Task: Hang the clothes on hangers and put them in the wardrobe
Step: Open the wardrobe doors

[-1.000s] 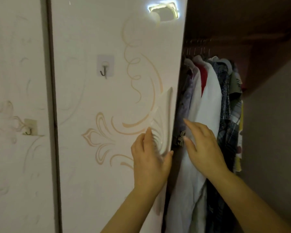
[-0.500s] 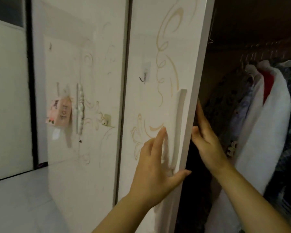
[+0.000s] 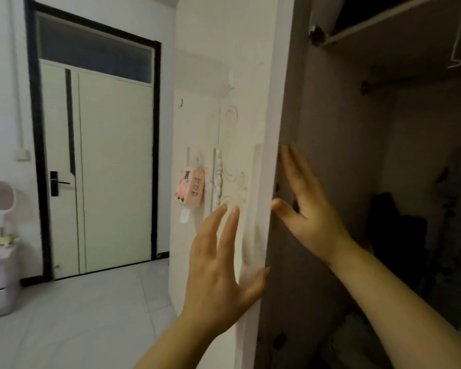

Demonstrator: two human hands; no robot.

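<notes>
Fingers [image 3: 230,227] straight, left hand [image 3: 218,275] and right hand [image 3: 308,219] touch wardrobe door [image 3: 246,115].

The wardrobe door [image 3: 248,123] before me is creamy white with faint beige swirls. Mid-frame is a pink tag [image 3: 190,189]. At left, the room door [image 3: 112,169] is pale cream with a black stripe, black frame [image 3: 35,155] and black handle [image 3: 55,183]. The floor [image 3: 91,315] tiles are light grey. At right, the wardrobe interior [image 3: 343,155] is dull brown, with a black shape [image 3: 391,227] inside.
</notes>
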